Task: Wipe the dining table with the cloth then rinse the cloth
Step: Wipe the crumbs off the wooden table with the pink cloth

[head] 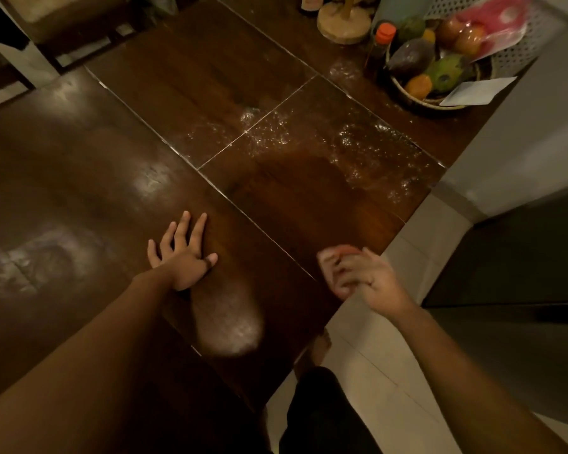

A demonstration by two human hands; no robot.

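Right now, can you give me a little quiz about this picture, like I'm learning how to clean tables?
1. True or false: the left hand lies flat, fingers spread, on the table.
2. What holds the cloth? A: the left hand. B: the right hand. C: nothing, it lies on the floor.
3. Fill in the gap: the bottle next to the fruit basket has an ___ cap.

Key: 1 true; 2 B; 3 orange.
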